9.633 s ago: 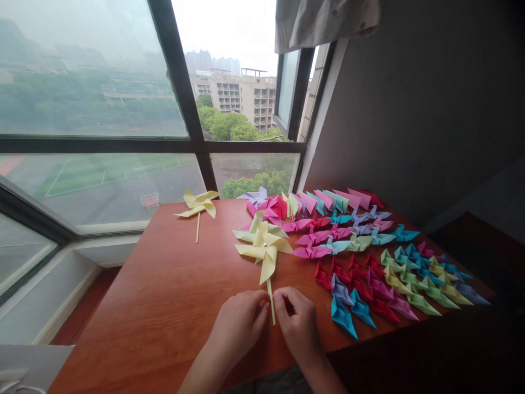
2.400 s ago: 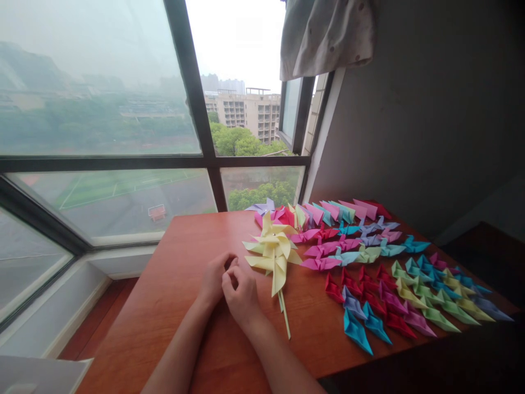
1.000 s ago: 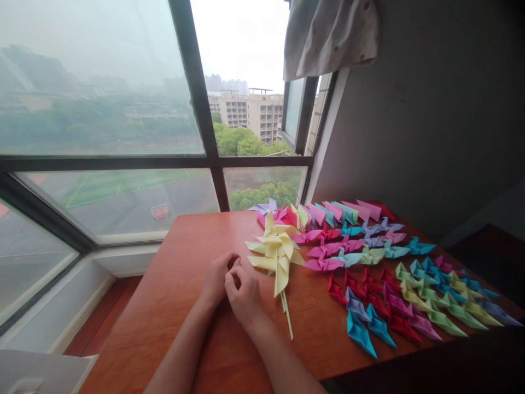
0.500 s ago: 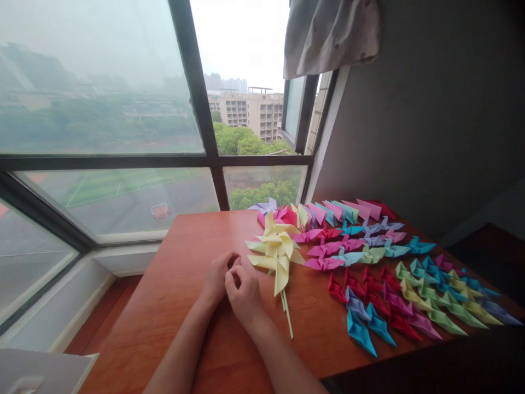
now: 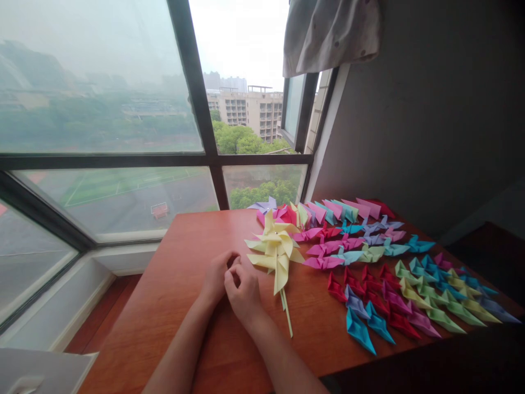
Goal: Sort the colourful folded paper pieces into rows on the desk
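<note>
The wooden table (image 5: 172, 350) spreads beneath both forearms. On it the left hand (image 5: 215, 278) and right hand (image 5: 243, 291) rest together, fingers loosely curled in. Just to their right lie stacked yellow pinwheels (image 5: 281, 268); earlier the hands were at one's stick, and another lay apart beyond them, a spot now bare. Farther right sit paper cranes (image 5: 324, 263) and, nearer the person, paper boats (image 5: 360, 331), both in rows.
</note>
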`<act>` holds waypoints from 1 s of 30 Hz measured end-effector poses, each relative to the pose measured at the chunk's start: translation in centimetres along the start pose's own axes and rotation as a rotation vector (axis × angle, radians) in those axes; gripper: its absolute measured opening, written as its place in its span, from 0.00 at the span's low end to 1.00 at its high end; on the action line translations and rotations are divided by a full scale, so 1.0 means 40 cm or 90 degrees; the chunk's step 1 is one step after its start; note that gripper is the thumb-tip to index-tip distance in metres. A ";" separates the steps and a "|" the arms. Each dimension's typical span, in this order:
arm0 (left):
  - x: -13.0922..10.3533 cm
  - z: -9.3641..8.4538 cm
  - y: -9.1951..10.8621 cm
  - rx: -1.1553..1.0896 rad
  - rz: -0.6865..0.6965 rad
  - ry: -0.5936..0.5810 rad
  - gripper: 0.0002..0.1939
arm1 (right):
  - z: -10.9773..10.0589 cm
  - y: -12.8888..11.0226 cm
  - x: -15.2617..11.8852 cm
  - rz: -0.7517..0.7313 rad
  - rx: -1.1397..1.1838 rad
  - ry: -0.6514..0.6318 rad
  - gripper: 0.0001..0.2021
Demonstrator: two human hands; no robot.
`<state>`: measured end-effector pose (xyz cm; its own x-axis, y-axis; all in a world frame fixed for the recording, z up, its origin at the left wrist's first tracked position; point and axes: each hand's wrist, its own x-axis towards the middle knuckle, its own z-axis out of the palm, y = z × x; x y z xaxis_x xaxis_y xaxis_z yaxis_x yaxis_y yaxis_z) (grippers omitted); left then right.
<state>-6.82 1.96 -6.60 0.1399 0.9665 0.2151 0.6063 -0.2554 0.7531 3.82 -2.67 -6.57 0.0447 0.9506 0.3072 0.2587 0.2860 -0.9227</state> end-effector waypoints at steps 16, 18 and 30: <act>0.000 -0.004 0.007 0.007 0.008 -0.005 0.15 | -0.003 -0.003 0.001 -0.002 -0.001 -0.005 0.09; 0.000 -0.003 0.005 0.009 0.008 -0.006 0.15 | -0.002 -0.001 0.001 -0.003 -0.003 -0.004 0.09; 0.000 -0.005 0.007 0.017 0.012 -0.005 0.15 | -0.004 -0.007 0.000 0.002 0.007 -0.004 0.09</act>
<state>-6.80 1.86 -6.29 0.1573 0.9619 0.2235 0.6244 -0.2722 0.7322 3.88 -2.76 -6.27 0.0402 0.9523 0.3024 0.2472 0.2838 -0.9265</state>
